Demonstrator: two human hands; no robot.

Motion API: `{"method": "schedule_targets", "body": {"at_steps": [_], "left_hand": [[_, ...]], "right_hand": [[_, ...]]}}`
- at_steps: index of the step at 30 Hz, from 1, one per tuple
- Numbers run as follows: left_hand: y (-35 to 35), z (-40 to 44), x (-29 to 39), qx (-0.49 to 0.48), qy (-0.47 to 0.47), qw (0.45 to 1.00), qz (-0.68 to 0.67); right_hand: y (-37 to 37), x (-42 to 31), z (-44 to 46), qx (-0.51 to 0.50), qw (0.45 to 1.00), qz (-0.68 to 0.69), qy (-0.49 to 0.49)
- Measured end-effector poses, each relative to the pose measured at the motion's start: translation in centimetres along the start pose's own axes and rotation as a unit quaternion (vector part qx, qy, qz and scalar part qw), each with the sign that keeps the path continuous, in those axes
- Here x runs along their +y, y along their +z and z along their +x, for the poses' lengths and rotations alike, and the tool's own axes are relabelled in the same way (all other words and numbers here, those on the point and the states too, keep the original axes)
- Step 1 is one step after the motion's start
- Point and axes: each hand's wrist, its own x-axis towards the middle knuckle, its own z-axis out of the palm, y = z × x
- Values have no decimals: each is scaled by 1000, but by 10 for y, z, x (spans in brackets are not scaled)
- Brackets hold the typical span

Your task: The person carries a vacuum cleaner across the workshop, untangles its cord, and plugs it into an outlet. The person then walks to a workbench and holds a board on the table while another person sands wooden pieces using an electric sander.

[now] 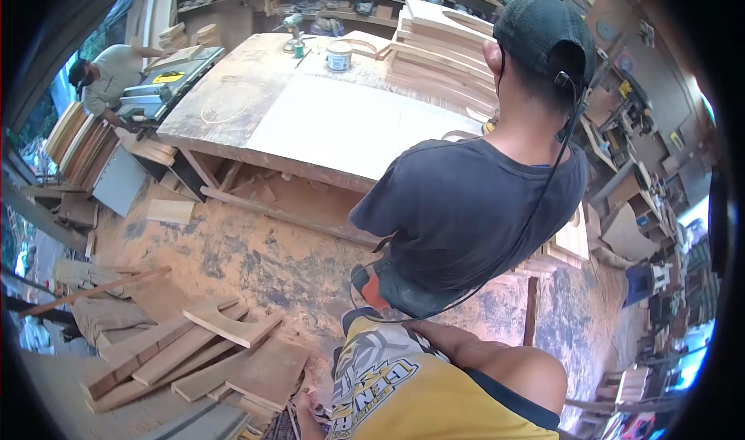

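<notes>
We see what looks like our left hand [309,410] at the lower edge, blurred and partly cut off; we cannot tell how far open it is or whether it holds anything. Our right hand is out of view. Wood pieces [268,370] lie heaped just left of it. Ahead, a person [473,199] stands by the worktop [233,91], which carries a pale board [326,126].

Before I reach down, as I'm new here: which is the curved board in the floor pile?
On the sawdust-strewn floor, left of the yellow clothing, is a loose pile of boards. The curved board lies across its top, its scooped edge unlike the straight-edged boards beneath.
</notes>
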Motion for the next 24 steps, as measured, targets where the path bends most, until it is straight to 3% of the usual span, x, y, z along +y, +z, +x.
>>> {"method": "schedule_targets", "body": {"at_steps": [2,3,8,18,24], "left_hand": [[-9,18,12,-54,-29,997,-47],[14,2,27,59,31,997,34],[26,28,107,-22,105,979,173],[2,73,375,-37,211,907,362],[-58,90,530,-39,186,897,399]], "right_hand": [[1,-17,8,13,1000,15,14],[5,-26,10,16,999,25,20],[32,-59,36,-2,997,51,50],[50,-171,150,21,978,183,94],[59,-235,205,47,959,246,134]]}}
